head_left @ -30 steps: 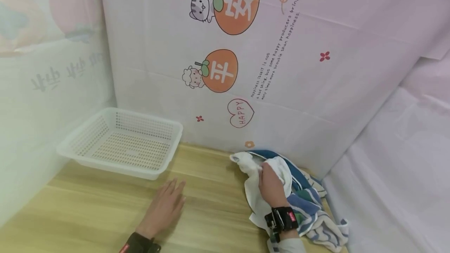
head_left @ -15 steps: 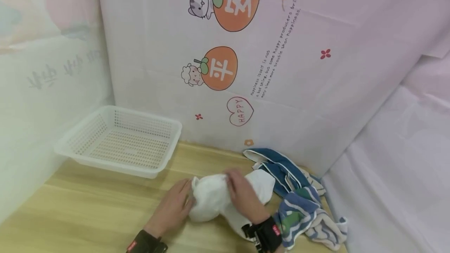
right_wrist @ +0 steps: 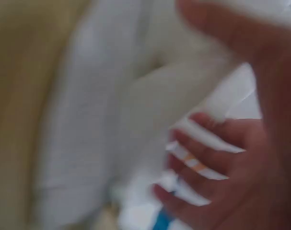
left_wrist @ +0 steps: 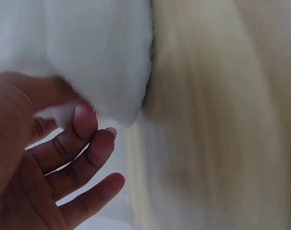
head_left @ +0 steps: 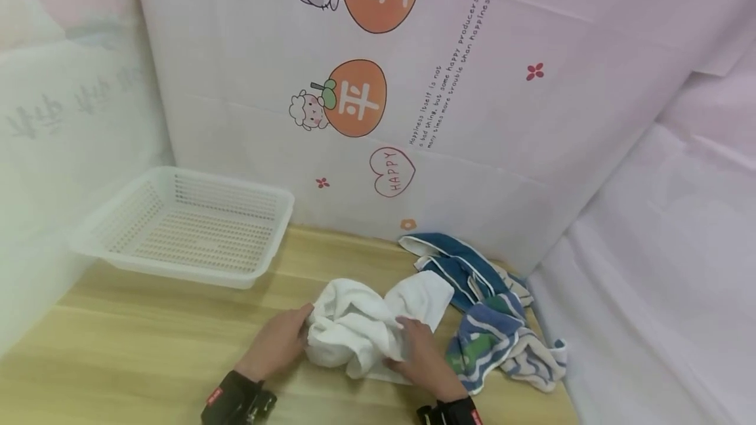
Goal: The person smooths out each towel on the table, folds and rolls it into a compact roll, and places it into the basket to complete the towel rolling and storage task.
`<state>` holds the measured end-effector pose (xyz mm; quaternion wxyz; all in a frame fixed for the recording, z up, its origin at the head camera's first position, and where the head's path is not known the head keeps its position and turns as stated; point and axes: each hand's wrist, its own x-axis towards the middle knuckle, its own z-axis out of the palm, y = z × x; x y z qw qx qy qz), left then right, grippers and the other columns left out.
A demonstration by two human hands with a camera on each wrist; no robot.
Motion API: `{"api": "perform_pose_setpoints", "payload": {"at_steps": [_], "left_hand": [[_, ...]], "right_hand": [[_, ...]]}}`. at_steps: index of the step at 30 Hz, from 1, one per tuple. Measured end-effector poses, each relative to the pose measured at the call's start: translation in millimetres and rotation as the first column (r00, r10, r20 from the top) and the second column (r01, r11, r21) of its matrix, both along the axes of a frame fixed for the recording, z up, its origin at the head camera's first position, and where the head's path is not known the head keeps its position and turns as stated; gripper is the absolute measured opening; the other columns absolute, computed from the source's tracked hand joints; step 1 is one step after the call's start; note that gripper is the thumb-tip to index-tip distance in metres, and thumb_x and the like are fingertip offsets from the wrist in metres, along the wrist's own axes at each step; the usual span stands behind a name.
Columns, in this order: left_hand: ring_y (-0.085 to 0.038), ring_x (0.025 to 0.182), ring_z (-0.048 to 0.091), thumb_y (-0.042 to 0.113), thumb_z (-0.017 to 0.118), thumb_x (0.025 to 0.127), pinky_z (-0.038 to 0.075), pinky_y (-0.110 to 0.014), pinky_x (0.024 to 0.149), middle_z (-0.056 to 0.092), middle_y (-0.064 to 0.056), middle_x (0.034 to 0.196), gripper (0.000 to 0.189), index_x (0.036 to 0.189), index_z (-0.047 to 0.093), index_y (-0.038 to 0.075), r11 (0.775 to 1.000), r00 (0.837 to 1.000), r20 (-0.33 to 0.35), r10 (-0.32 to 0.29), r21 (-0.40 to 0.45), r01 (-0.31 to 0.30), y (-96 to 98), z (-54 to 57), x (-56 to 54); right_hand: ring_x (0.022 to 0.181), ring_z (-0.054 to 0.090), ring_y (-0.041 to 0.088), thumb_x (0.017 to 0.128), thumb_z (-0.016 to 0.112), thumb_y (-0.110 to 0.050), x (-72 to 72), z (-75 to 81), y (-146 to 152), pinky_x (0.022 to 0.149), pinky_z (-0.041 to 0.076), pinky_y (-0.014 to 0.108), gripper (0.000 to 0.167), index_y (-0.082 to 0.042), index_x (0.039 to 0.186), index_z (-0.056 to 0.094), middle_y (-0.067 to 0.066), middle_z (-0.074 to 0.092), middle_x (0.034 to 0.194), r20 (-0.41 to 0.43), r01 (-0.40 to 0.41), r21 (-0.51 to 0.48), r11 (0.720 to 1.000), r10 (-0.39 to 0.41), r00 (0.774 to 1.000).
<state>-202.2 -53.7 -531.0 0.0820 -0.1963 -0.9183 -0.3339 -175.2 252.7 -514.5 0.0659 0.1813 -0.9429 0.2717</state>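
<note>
left grip (head_left: 274,344) pinching the white cloth (head_left: 348,320), right grip (head_left: 430,361) loosely spread; i'd smooth the folds between them.

Bare hands, with a black band round each of my wrists.
My left hand (head_left: 274,348) and right hand (head_left: 426,356) have five bare fingers apiece; the left-wrist view shows a fingernail (left_wrist: 111,131) just past its fingertip. The left band (head_left: 229,397) is broad and plain black, with a small red tag (head_left: 214,397) whose pale marking is too small to read. A dark, blocky device (head_left: 262,405) with glinting parts juts from its inner side. The right band (head_left: 456,412), nearer the tabletop's (head_left: 520,408) right edge, matches: black, red-tagged, with a similar device inward.
</note>
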Motion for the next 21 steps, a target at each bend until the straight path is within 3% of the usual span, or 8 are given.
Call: {"api": "perform_pose_setpoints", "payload": {"at_steps": [3,6,9,11,13,15,18,21], "left_hand": [[-0.014,0.078,0.06,0.007,0.068,0.092,0.053,-0.032,0.069,0.062,0.004,0.082,0.011,0.094,0.062,0.016,0.999,0.999,0.001,0.039,-0.004,-0.039,-10.1,9.0,-4.9],[-0.021,0.089,0.063,0.006,0.065,0.095,0.056,-0.041,0.078,0.066,-0.004,0.094,0.01,0.104,0.064,0.009,0.995,0.995,-0.05,0.086,0.046,-0.083,-22.8,20.7,-9.7],[-0.033,0.1,0.065,-0.005,0.063,0.09,0.057,-0.05,0.085,0.068,-0.017,0.108,0.025,0.114,0.063,0.0,0.984,0.977,-0.164,0.139,0.135,-0.117,-35.7,31.1,-11.7],[-0.037,0.101,0.064,-0.012,0.064,0.084,0.057,-0.052,0.086,0.068,-0.02,0.11,0.03,0.113,0.063,-0.002,0.974,0.96,-0.223,0.17,0.184,-0.13,-43.0,35.1,-10.7],[-0.037,0.097,0.066,-0.014,0.064,0.082,0.058,-0.051,0.082,0.07,-0.02,0.107,0.03,0.11,0.065,-0.002,0.971,0.947,-0.254,0.199,0.183,-0.155,-47.9,35.5,-9.0],[-0.038,0.096,0.067,-0.011,0.066,0.082,0.058,-0.052,0.082,0.071,-0.02,0.107,0.027,0.108,0.068,-0.002,0.974,0.947,-0.246,0.209,0.137,-0.18,-50.0,32.7,-6.5],[-0.039,0.097,0.068,-0.007,0.066,0.083,0.058,-0.051,0.08,0.071,-0.021,0.11,0.027,0.109,0.071,-0.001,0.978,0.954,-0.212,0.21,0.042,-0.206,-49.5,24.1,-0.4],[-0.039,0.1,0.067,-0.007,0.068,0.08,0.058,-0.051,0.082,0.069,-0.021,0.114,0.03,0.11,0.071,-0.002,0.985,0.96,-0.218,0.175,0.028,-0.173,-43.1,17.7,3.0]], "right_hand": [[0.096,0.059,0.026,0.07,0.081,0.008,-3.2,-5.9,8,0.083,0.05,0.039,0.038,-0.003,0.101,0.064,0.009,0.065,0.102,-0.14,-0.054,-0.038,0.998,0.048,0.989],[0.088,0.06,0.016,0.07,0.073,0.019,-9.4,2.7,16,0.077,0.05,0.032,0.037,-0.01,0.092,0.062,0.0,0.065,0.093,-0.145,-0.027,-0.123,0.992,0.009,0.989],[0.08,0.058,0.008,0.083,0.067,0.016,-14.5,23.5,27,0.069,0.05,0.027,0.031,-0.011,0.097,0.062,-0.004,0.065,0.089,-0.142,0.05,-0.169,0.984,-0.075,0.987],[0.071,0.055,0.005,0.093,0.063,0.008,-14.3,38.7,36,0.062,0.048,0.025,0.021,-0.011,0.102,0.062,-0.002,0.065,0.086,-0.18,0.1,-0.173,0.98,-0.131,0.975],[0.068,0.054,0.003,0.099,0.061,-0.002,-12.0,51.5,42,0.058,0.047,0.024,0.011,-0.01,0.105,0.064,0.001,0.066,0.086,-0.225,0.135,-0.173,0.976,-0.173,0.959],[0.065,0.054,0.003,0.102,0.061,-0.01,-7.5,57.6,45,0.055,0.046,0.024,0.007,-0.01,0.107,0.066,0.001,0.068,0.086,-0.238,0.148,-0.175,0.973,-0.188,0.953],[0.072,0.06,0.006,0.1,0.065,-0.015,-0.2,48.2,41,0.061,0.051,0.028,0.01,-0.01,0.107,0.069,0.001,0.07,0.09,-0.217,0.143,-0.139,0.98,-0.171,0.961],[0.082,0.065,0.012,0.094,0.072,-0.014,5.3,26.0,31,0.072,0.055,0.032,0.01,-0.011,0.104,0.07,-0.001,0.071,0.094,-0.138,0.109,-0.084,0.991,-0.119,0.983]]}}
